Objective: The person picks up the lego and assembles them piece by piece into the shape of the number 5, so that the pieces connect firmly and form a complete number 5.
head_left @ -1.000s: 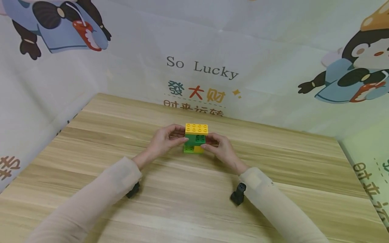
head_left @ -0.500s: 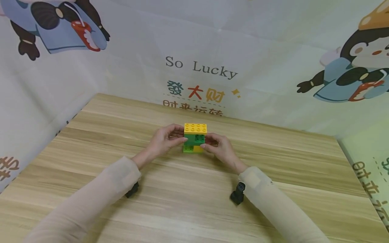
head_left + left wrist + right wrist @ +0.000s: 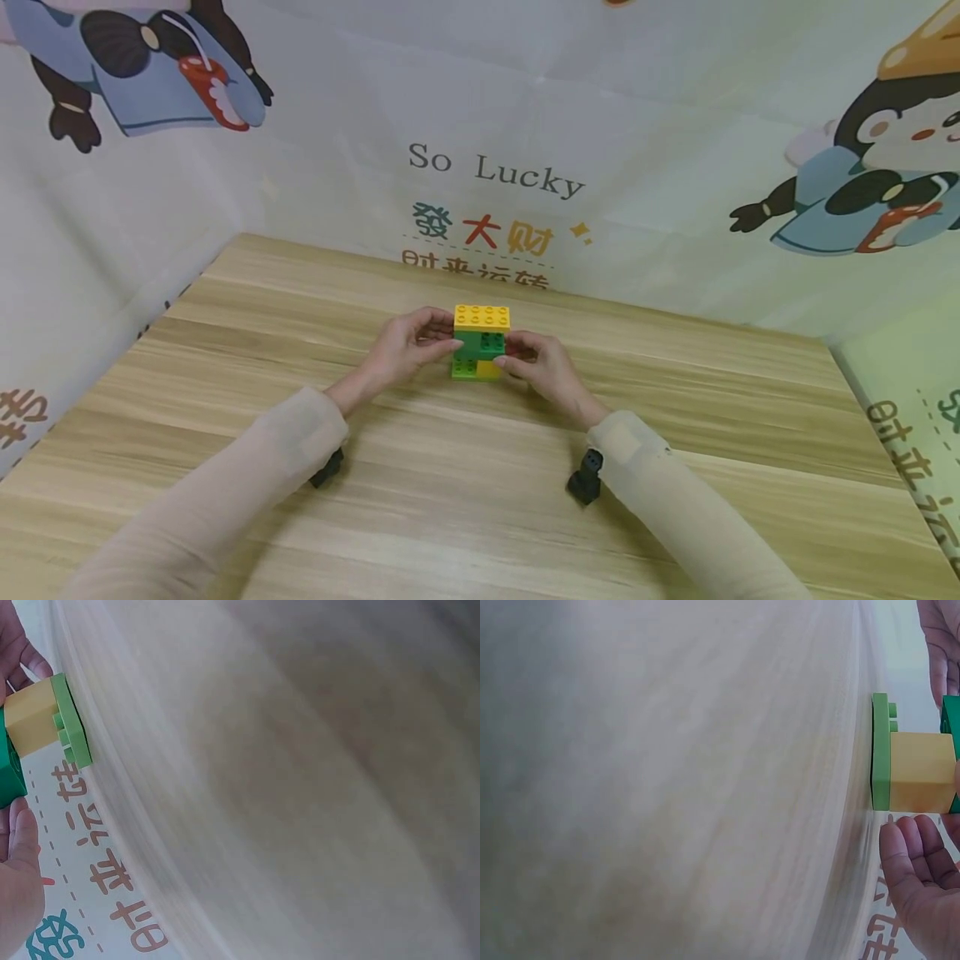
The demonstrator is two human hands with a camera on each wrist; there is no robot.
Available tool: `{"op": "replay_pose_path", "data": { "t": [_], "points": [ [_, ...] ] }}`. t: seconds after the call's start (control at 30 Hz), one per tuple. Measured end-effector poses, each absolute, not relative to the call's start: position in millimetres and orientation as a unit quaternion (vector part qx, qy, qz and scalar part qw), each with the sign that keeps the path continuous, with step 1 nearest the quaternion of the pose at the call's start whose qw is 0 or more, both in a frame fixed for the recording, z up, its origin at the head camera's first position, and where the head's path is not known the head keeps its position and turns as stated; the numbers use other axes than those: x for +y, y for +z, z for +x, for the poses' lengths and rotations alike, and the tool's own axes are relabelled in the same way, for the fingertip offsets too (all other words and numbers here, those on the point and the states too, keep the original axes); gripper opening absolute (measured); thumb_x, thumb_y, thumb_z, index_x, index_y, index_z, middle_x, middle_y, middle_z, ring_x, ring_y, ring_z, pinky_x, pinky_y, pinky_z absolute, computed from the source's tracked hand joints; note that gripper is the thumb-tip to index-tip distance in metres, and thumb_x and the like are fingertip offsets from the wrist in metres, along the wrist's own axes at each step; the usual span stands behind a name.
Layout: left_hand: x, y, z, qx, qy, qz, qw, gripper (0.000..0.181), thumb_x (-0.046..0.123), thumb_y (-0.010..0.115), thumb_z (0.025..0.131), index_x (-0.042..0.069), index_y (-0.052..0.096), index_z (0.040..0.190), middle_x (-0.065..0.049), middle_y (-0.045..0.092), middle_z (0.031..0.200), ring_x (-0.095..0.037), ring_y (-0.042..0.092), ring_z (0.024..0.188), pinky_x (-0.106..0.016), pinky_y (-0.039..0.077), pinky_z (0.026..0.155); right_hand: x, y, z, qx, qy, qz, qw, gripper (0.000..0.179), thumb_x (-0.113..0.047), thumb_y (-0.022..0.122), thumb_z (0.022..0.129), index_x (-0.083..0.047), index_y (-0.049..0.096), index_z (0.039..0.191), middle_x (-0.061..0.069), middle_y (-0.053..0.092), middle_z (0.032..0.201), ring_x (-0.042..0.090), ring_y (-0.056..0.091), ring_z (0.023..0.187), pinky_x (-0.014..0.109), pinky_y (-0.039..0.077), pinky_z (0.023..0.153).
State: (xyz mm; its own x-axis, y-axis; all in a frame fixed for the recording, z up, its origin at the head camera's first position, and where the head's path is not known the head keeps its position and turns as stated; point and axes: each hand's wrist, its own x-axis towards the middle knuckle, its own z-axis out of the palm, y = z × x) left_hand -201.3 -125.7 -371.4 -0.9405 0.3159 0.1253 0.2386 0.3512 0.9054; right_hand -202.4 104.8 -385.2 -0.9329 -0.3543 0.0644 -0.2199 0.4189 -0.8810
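A small stack of toy building bricks stands upright on the table in the head view. At its foot is a light green base plate [image 3: 881, 750] with a yellow block [image 3: 922, 772] on one side. Above these sits a dark green brick [image 3: 467, 342], and a studded yellow brick [image 3: 482, 318] tops the stack. My left hand [image 3: 402, 346] grips the dark green part from the left, thumb in front. From the right, my right hand [image 3: 546, 367] holds the same level, its thumb at the front lower corner. The stack's back is hidden in the head view.
The stack stands on a wood-grain table [image 3: 450, 492]. A white printed cloth [image 3: 330, 142] rises behind the table and along its sides. Black wrist devices [image 3: 585, 477] hang beneath both beige sleeves [image 3: 285, 442].
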Motion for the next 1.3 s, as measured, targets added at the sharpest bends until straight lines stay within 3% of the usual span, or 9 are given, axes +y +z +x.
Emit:
{"op": "replay_pose_path", "data": {
  "t": [0.53,0.83,1.3],
  "points": [
    [-122.0,-368.1,-215.5,0.838,0.527,0.134,0.045,0.036,0.023,0.065,0.089,0.002,0.058,0.118,-0.013,0.063,0.115,-0.023,0.06,0.102,-0.032,0.052,0.088,103.9,-384.7,-212.2,0.841,-0.517,-0.135,0.088,0.037,-0.015,0.063,0.09,0.002,0.058,0.123,0.017,0.065,0.104,0.017,0.059,0.085,0.027,0.056,0.072],
    [-118.4,-367.8,-225.7,0.831,0.542,0.111,0.051,0.037,0.023,0.063,0.091,0.0,0.057,0.119,-0.016,0.062,0.116,-0.026,0.06,0.101,-0.032,0.052,0.087,99.3,-384.8,-215.7,0.84,-0.525,-0.112,0.082,0.036,-0.017,0.062,0.091,0.002,0.059,0.122,0.017,0.064,0.106,0.018,0.059,0.09,0.025,0.055,0.075],
    [-113.2,-374.3,-236.3,0.824,0.559,0.087,0.044,0.04,0.026,0.058,0.094,-0.001,0.056,0.123,-0.017,0.062,0.118,-0.027,0.059,0.105,-0.035,0.051,0.089,93.0,-386.6,-222.8,0.833,-0.54,-0.087,0.08,0.035,-0.018,0.058,0.094,0.005,0.058,0.12,0.019,0.063,0.109,0.022,0.061,0.091,0.029,0.056,0.069]
  ]
}}
